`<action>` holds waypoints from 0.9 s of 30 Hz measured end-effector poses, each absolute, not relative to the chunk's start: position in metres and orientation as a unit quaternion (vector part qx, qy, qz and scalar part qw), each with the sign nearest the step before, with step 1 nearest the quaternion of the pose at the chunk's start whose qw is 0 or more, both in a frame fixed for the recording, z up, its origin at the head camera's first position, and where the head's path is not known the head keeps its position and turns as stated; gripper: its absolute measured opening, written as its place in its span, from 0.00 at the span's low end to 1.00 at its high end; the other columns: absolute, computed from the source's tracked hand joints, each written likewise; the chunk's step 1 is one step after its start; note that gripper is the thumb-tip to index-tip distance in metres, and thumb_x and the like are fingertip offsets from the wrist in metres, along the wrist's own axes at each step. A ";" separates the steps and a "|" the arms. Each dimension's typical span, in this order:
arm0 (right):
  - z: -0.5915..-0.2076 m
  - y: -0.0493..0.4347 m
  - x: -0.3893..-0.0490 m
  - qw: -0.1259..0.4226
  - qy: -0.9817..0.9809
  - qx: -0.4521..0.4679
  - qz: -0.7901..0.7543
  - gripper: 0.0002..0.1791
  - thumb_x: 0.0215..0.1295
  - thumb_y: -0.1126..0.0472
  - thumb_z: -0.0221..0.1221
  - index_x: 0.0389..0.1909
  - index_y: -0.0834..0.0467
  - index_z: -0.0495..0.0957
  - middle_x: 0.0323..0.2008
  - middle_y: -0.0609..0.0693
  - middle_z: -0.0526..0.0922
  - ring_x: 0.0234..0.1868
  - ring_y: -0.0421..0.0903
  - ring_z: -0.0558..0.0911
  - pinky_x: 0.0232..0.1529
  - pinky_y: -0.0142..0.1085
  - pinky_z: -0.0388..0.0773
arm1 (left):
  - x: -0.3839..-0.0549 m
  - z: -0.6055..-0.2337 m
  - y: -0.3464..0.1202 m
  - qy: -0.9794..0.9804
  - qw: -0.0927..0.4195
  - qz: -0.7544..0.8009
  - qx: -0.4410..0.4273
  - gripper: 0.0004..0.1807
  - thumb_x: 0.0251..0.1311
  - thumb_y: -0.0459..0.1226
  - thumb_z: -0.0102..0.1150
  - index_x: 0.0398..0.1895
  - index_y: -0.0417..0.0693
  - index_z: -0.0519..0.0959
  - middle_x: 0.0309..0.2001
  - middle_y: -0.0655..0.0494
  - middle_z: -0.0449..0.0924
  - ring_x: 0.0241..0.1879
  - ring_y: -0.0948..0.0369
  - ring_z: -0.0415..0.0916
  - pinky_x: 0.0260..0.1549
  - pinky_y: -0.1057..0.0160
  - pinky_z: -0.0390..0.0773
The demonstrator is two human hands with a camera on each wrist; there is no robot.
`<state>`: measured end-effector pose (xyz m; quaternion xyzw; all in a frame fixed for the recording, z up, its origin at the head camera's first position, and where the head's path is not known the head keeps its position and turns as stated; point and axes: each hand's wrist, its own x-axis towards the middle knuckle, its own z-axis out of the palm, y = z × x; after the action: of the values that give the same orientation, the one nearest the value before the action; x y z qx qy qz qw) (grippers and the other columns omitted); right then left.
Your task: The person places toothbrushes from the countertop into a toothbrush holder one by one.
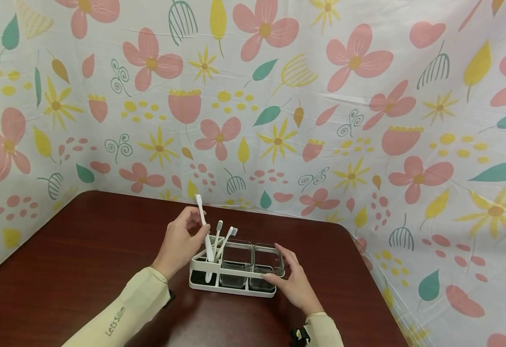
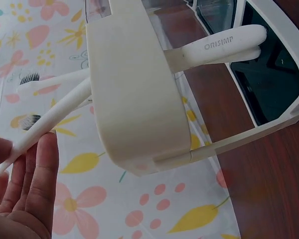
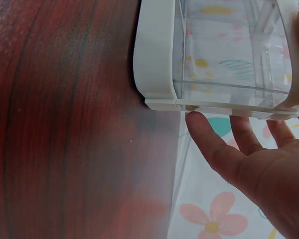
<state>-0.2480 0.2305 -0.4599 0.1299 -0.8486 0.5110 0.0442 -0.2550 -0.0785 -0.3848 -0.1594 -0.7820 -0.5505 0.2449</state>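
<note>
Between its thumb and fingers, my left hand (image 1: 182, 243) pinches a white toothbrush (image 1: 200, 208) by its upper part. The brush leans slightly, its lower end inside the left section of a white toothbrush holder (image 1: 235, 271). Lettering shows on a handle (image 2: 219, 46) below the holder's upper band in the left wrist view. A smaller toothbrush (image 1: 218, 232) and another toothbrush (image 1: 230, 232) stand tilted in the same section, bristles up. My right hand (image 1: 295, 284) grips the holder's right end, thumb at the front and fingers along the side.
Two clear cups sit in the holder's other sections, the right cup (image 3: 224, 55) close to my right fingers. Beneath is a dark reddish-brown table (image 1: 118, 241). A flower-printed cloth (image 1: 253, 120) hangs behind and beside the table.
</note>
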 end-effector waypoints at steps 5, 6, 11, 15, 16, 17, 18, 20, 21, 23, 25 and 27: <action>-0.459 0.230 -0.247 0.038 -0.847 0.124 0.516 0.43 0.57 0.57 0.72 0.73 0.45 0.63 0.71 0.51 0.61 0.72 0.57 0.59 0.63 0.62 0.61 | -0.256 -0.388 -0.078 -0.786 0.257 -0.534 -0.177 0.21 0.55 0.25 0.67 0.51 0.43 0.73 0.33 0.56 0.78 0.35 0.61 0.80 0.37 0.54 0.80; -0.459 0.230 -0.247 0.037 -0.847 0.123 0.516 0.43 0.57 0.57 0.72 0.73 0.45 0.63 0.71 0.51 0.61 0.72 0.57 0.59 0.63 0.62 0.62 | -0.256 -0.389 -0.078 -0.787 0.256 -0.533 -0.178 0.22 0.55 0.24 0.67 0.51 0.43 0.72 0.33 0.56 0.78 0.35 0.61 0.80 0.37 0.53 0.80; -0.459 0.229 -0.247 0.037 -0.846 0.120 0.518 0.44 0.56 0.59 0.72 0.73 0.45 0.63 0.71 0.51 0.61 0.71 0.57 0.60 0.63 0.62 0.62 | -0.256 -0.392 -0.077 -0.787 0.247 -0.535 -0.183 0.22 0.55 0.24 0.67 0.51 0.43 0.72 0.33 0.55 0.78 0.35 0.61 0.81 0.34 0.53 0.81; -0.460 0.229 -0.248 0.039 -0.846 0.120 0.519 0.44 0.56 0.59 0.72 0.73 0.46 0.63 0.71 0.52 0.61 0.71 0.57 0.60 0.63 0.62 0.61 | -0.255 -0.393 -0.075 -0.782 0.240 -0.545 -0.184 0.19 0.58 0.25 0.65 0.51 0.44 0.73 0.33 0.56 0.78 0.38 0.61 0.82 0.31 0.58 0.79; -0.460 0.230 -0.248 0.039 -0.846 0.119 0.518 0.44 0.56 0.59 0.72 0.73 0.45 0.63 0.71 0.52 0.61 0.71 0.57 0.60 0.63 0.62 0.61 | -0.254 -0.393 -0.075 -0.781 0.238 -0.548 -0.183 0.18 0.59 0.26 0.64 0.51 0.44 0.73 0.33 0.56 0.77 0.39 0.60 0.82 0.30 0.59 0.79; -0.460 0.230 -0.248 0.039 -0.846 0.120 0.518 0.44 0.56 0.59 0.72 0.73 0.45 0.63 0.71 0.51 0.61 0.71 0.57 0.60 0.63 0.62 0.61 | -0.254 -0.394 -0.075 -0.780 0.235 -0.551 -0.182 0.18 0.60 0.26 0.64 0.51 0.44 0.73 0.32 0.56 0.77 0.40 0.59 0.83 0.29 0.59 0.79; -0.460 0.230 -0.248 0.039 -0.846 0.120 0.517 0.44 0.56 0.59 0.72 0.73 0.45 0.63 0.71 0.51 0.61 0.71 0.57 0.60 0.63 0.62 0.61 | -0.254 -0.394 -0.075 -0.779 0.233 -0.554 -0.181 0.17 0.60 0.26 0.64 0.51 0.44 0.73 0.33 0.56 0.77 0.40 0.59 0.83 0.28 0.60 0.78; -0.460 0.230 -0.248 0.040 -0.846 0.121 0.517 0.44 0.56 0.58 0.73 0.73 0.45 0.63 0.71 0.51 0.61 0.71 0.57 0.60 0.63 0.62 0.61 | -0.254 -0.395 -0.074 -0.777 0.228 -0.559 -0.179 0.16 0.62 0.27 0.63 0.51 0.44 0.73 0.33 0.56 0.77 0.40 0.58 0.83 0.25 0.60 0.78; -0.460 0.230 -0.248 0.040 -0.846 0.121 0.517 0.44 0.56 0.58 0.73 0.73 0.45 0.63 0.71 0.51 0.61 0.71 0.57 0.60 0.63 0.62 0.61 | -0.254 -0.395 -0.074 -0.777 0.226 -0.560 -0.178 0.16 0.62 0.27 0.63 0.51 0.44 0.73 0.33 0.55 0.77 0.40 0.58 0.82 0.23 0.61 0.77; -0.460 0.230 -0.248 0.041 -0.845 0.123 0.518 0.44 0.56 0.57 0.73 0.73 0.45 0.63 0.71 0.51 0.61 0.71 0.57 0.60 0.63 0.62 0.61 | -0.254 -0.395 -0.073 -0.776 0.225 -0.563 -0.176 0.15 0.62 0.27 0.62 0.50 0.44 0.73 0.33 0.55 0.76 0.38 0.58 0.82 0.21 0.62 0.76; -0.460 0.230 -0.248 0.042 -0.844 0.125 0.519 0.44 0.56 0.57 0.73 0.73 0.46 0.63 0.71 0.51 0.61 0.71 0.57 0.60 0.63 0.62 0.61 | -0.254 -0.396 -0.072 -0.775 0.224 -0.564 -0.175 0.14 0.63 0.27 0.62 0.50 0.44 0.73 0.33 0.55 0.76 0.34 0.59 0.80 0.20 0.63 0.75; -0.460 0.231 -0.248 0.042 -0.845 0.126 0.519 0.44 0.55 0.57 0.73 0.73 0.46 0.63 0.71 0.51 0.61 0.71 0.57 0.60 0.63 0.62 0.61 | -0.254 -0.397 -0.071 -0.774 0.220 -0.567 -0.174 0.13 0.64 0.28 0.61 0.50 0.45 0.74 0.32 0.55 0.76 0.30 0.59 0.78 0.19 0.64 0.75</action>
<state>-0.2482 0.2306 -0.4603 0.1260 -0.8445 0.5188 0.0424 -0.2537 -0.0714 -0.3967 -0.1743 -0.7743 -0.5673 0.2197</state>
